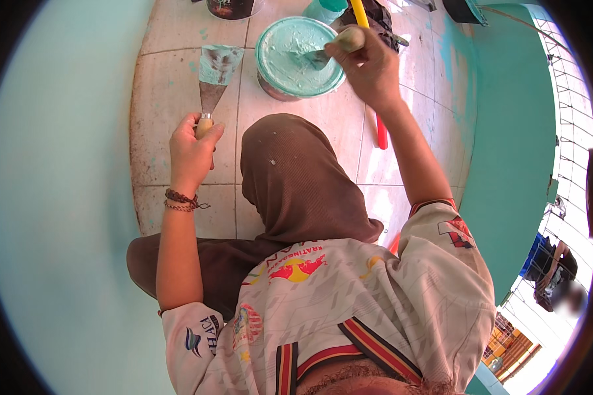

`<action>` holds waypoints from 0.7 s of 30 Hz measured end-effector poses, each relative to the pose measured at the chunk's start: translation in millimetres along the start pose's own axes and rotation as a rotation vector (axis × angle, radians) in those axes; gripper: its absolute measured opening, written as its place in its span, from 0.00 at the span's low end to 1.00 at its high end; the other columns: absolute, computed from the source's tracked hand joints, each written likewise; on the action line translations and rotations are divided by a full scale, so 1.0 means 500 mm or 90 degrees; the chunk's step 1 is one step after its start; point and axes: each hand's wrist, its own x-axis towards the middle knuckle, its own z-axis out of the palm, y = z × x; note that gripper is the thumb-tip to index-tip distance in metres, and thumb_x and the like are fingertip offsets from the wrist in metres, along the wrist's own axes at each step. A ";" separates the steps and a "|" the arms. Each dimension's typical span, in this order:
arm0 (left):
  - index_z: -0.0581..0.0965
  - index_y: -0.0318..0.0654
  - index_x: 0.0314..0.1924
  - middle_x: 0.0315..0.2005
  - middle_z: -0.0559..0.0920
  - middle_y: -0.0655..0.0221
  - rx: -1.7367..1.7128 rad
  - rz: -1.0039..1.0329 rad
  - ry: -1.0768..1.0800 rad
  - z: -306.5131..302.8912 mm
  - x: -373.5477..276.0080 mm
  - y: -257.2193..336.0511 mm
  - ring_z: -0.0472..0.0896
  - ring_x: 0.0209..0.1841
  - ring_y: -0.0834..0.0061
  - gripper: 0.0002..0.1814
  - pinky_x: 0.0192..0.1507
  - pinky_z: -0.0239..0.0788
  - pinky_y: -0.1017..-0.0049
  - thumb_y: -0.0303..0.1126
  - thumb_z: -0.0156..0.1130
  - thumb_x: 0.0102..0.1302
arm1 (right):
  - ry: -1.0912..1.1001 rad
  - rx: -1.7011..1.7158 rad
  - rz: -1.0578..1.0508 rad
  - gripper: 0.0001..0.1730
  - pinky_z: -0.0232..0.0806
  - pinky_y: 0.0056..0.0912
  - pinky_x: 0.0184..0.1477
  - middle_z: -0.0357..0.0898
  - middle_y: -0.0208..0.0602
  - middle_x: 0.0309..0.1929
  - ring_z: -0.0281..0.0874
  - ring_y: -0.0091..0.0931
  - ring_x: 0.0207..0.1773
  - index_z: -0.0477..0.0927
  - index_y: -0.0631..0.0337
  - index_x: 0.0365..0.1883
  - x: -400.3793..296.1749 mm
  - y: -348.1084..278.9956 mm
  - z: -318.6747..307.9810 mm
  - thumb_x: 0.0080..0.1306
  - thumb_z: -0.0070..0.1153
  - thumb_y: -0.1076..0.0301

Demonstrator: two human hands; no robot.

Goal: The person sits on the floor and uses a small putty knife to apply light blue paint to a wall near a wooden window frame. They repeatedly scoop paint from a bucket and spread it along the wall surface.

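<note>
My left hand [193,145] grips the wooden handle of a wide putty knife [218,74], its metal blade pointing away from me and smeared with pale turquoise paste. In my right hand [373,66] is the handle of a second putty knife [318,58], held above a round tub [300,90]. Its blade meets the thick turquoise paste [284,54] on top of the tub. Whether that paste fills the tub or lies on its lid, I cannot tell. The left blade is apart from the tub, over the floor tiles.
Behind the tub stand a turquoise-capped container [326,11], a dark bucket [231,7] and a black plastic bag [383,22]. A yellow handle [360,12] and a red one [381,132] show near my right arm. Turquoise walls [54,197] flank me; a person [553,271] is beyond the grille.
</note>
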 end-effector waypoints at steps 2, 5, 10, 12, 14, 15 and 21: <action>0.73 0.37 0.38 0.15 0.71 0.76 0.007 0.003 -0.007 0.003 0.003 0.000 0.63 0.09 0.87 0.10 0.10 0.52 0.82 0.33 0.63 0.61 | -0.011 -0.006 -0.076 0.19 0.73 0.26 0.33 0.81 0.33 0.34 0.82 0.23 0.32 0.79 0.58 0.43 -0.018 -0.003 0.011 0.56 0.69 0.63; 0.74 0.35 0.38 0.16 0.71 0.76 0.021 -0.005 -0.002 -0.005 0.004 0.001 0.64 0.10 0.87 0.11 0.11 0.53 0.81 0.33 0.63 0.60 | -0.022 0.047 -0.095 0.18 0.73 0.26 0.34 0.81 0.35 0.34 0.82 0.24 0.33 0.79 0.58 0.44 0.001 -0.021 0.000 0.56 0.68 0.63; 0.75 0.33 0.37 0.16 0.72 0.74 0.039 -0.008 -0.002 -0.010 0.003 -0.001 0.66 0.12 0.85 0.13 0.13 0.57 0.80 0.34 0.64 0.59 | -0.081 0.035 -0.088 0.19 0.73 0.29 0.35 0.81 0.35 0.35 0.82 0.26 0.34 0.79 0.58 0.44 -0.002 -0.005 -0.003 0.56 0.69 0.63; 0.74 0.36 0.37 0.16 0.71 0.76 0.034 -0.009 0.004 -0.005 0.002 0.002 0.64 0.10 0.86 0.10 0.11 0.54 0.81 0.33 0.63 0.60 | -0.034 0.078 -0.074 0.19 0.73 0.29 0.35 0.81 0.36 0.35 0.82 0.26 0.34 0.79 0.58 0.44 0.001 -0.025 -0.017 0.56 0.68 0.62; 0.73 0.37 0.36 0.15 0.71 0.76 0.027 -0.013 0.007 -0.003 0.002 -0.001 0.64 0.09 0.86 0.09 0.10 0.52 0.82 0.32 0.62 0.61 | -0.046 0.083 -0.065 0.19 0.73 0.29 0.35 0.82 0.37 0.35 0.82 0.26 0.33 0.79 0.57 0.44 -0.003 -0.024 -0.016 0.57 0.68 0.60; 0.73 0.37 0.36 0.15 0.71 0.76 0.024 -0.013 0.002 -0.003 0.004 0.000 0.64 0.09 0.86 0.08 0.10 0.53 0.82 0.32 0.62 0.61 | -0.126 0.027 -0.049 0.17 0.78 0.27 0.43 0.82 0.34 0.37 0.82 0.23 0.39 0.77 0.64 0.46 -0.002 -0.036 -0.017 0.59 0.65 0.72; 0.73 0.35 0.38 0.16 0.72 0.74 -0.049 -0.014 -0.006 0.011 0.010 -0.025 0.66 0.11 0.85 0.11 0.11 0.56 0.81 0.33 0.63 0.61 | -0.055 0.060 -0.047 0.19 0.73 0.26 0.34 0.81 0.34 0.33 0.82 0.23 0.31 0.78 0.60 0.43 -0.018 -0.022 -0.019 0.56 0.69 0.65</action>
